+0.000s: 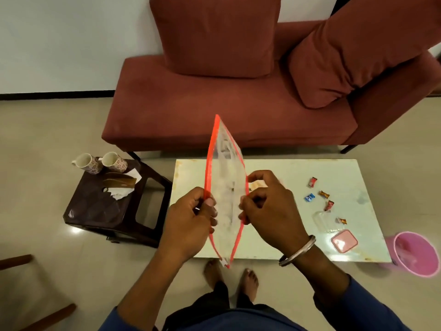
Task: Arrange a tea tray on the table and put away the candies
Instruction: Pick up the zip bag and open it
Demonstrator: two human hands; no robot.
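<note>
**Two hands on the pouch**

Beyond your white table (274,249) sits the red sofa (214,111). Your left hand (191,223) and right hand (269,206) pinch opposite edges of the clear orange-trimmed pouch (226,187), held above it. Five candies (310,198) lie scattered to your right.

One head-worn view looks steeply down and forward, close over the hands, toward the table (298,173) and sofa (191,103) beyond.
</note>
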